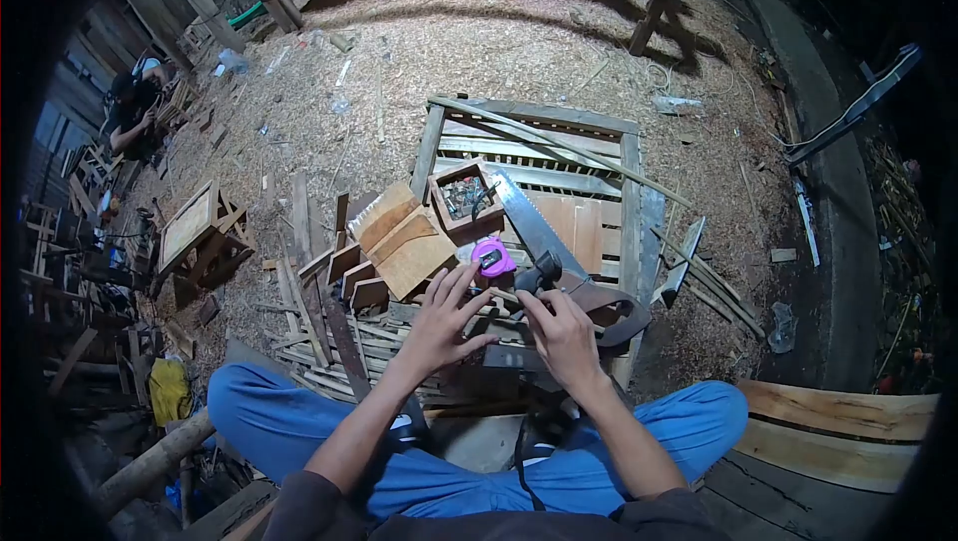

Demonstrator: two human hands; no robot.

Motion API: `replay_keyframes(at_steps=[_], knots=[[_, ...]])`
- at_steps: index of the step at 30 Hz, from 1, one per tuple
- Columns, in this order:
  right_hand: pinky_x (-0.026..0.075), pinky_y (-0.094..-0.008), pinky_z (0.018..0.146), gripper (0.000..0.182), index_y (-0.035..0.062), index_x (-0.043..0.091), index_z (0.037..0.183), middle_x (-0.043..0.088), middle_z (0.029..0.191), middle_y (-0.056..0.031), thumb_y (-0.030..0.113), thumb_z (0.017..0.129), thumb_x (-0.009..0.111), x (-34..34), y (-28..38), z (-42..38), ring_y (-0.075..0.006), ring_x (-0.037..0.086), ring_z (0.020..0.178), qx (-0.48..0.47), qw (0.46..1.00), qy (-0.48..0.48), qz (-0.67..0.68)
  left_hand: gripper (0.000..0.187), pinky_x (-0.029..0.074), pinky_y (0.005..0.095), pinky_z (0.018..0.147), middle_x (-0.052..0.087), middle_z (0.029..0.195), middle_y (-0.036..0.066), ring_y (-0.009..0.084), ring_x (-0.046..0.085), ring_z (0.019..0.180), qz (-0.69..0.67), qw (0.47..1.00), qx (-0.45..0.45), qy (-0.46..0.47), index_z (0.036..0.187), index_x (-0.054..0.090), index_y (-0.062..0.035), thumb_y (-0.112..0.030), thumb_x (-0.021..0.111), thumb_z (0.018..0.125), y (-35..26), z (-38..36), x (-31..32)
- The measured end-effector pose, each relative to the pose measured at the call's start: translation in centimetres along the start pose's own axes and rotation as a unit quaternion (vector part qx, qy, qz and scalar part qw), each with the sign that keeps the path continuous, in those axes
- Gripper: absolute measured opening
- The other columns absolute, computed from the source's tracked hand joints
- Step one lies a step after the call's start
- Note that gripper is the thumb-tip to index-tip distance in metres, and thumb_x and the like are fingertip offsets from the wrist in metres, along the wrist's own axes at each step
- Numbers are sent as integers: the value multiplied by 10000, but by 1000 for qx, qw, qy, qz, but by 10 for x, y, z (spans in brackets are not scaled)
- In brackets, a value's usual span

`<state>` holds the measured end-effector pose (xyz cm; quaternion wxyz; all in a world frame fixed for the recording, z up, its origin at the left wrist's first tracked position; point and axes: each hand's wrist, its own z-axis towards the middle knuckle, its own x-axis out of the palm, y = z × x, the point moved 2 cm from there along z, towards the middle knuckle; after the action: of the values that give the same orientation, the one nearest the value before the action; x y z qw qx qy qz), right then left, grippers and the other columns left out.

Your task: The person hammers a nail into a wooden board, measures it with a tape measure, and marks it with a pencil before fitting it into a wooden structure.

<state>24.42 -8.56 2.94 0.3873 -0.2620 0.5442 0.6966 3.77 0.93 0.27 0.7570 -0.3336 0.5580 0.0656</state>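
Near the middle of a low slatted frame (589, 120), beside the blade of a handsaw (534, 222), a purple tape measure (490, 258) is seen lying just in front of a small wooden box (474, 227). It is approached by the left hand (444, 328), which is held wide open, palm down, with fingers spread and the thumb stretched toward the right; nothing is gripped by it, and whether the tape measure is touched by a fingertip cannot be told. The right hand (564, 333) is held with its fingers bent and brought forward beside a black-headed tool (539, 273); whether anything is grasped there cannot be told.

The box is filled with small metal pieces (464, 196). On its left, wooden boards (414, 260) are propped at a tilt, and a long thin wooden strip (559, 150) is laid slantwise across the frame. Beyond the right hand, a brown curved piece (627, 319) is set near the frame's edge. Thin wooden slats (324, 376) are heaped at the lower left. The surrounding ground (419, 57) is covered with wood shavings, and at the far left a second person (140, 112) in dark clothing is seen, bent low among pieces of wood.
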Motion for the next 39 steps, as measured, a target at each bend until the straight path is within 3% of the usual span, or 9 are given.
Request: replay_keyframes(at_steps=[4,8,13,20,26,30,32,36,39], knots=[[553,-456,737,433,148,690,1350,658,992,-128,98,922,736,-9,7,1,-343,688,841,35,999,2,18,799,181,542,1292,284,1693,233,390,272,1565,-10,1000,-4,-15,1549,510,-120,-524,754,904,1,-2,11],[543,-459,815,460,79,673,1352,632,1009,-141,43,895,714,-9,14,1,-338,652,935,64,996,-42,50,856,146,536,1303,266,1705,235,390,225,1591,65,997,-21,-28,1607,433,-125,-587,692,934,10,3,24],[536,-449,831,399,129,708,1320,629,987,-119,93,924,680,8,5,7,-322,646,962,102,992,-37,64,843,102,552,1304,316,1701,204,314,283,1591,168,984,-60,8,1552,502,-93,-673,587,947,4,6,31],[472,-445,856,398,151,720,1326,638,1014,-84,189,930,736,22,12,6,-284,609,990,156,985,-76,16,856,118,554,1294,341,1683,216,314,311,1576,149,986,-68,-14,1538,523,-112,-696,610,918,6,3,34],[412,-435,914,506,155,686,1385,640,1111,-86,232,893,779,29,24,-14,-280,572,1059,137,990,-30,-30,954,124,558,1295,339,1682,226,342,319,1568,106,993,-22,-39,1549,538,-188,-769,685,807,3,2,23],[387,-444,986,621,166,668,1406,620,1210,-86,291,824,845,30,34,-27,-284,539,1149,158,986,-12,-58,920,101,570,1300,357,1678,208,353,341,1559,10,999,17,-50,1529,557,-183,-679,769,784,8,-7,13],[373,-456,1022,720,180,645,1430,608,1255,-83,343,772,886,30,41,-29,-288,527,1182,141,987,-1,-75,886,95,570,1303,367,1681,187,337,348,1561,60,997,32,-48,1503,579,-167,-639,787,782,18,-24,13],[371,-489,1020,840,182,599,1468,567,1316,-122,384,716,914,53,59,-26,-323,506,1206,162,981,46,-91,787,114,563,1303,383,1676,175,330,339,1567,71,993,-2,-92,1466,614,-194,-410,858,750,51,-76,12],[371,-495,1013,820,191,605,1450,524,1236,-142,264,698,922,81,59,-19,-339,494,1179,170,974,18,-149,752,233,549,1271,424,1650,175,366,404,1514,0,982,-58,-179,1435,637,-169,-271,876,729,79,-105,-1]])
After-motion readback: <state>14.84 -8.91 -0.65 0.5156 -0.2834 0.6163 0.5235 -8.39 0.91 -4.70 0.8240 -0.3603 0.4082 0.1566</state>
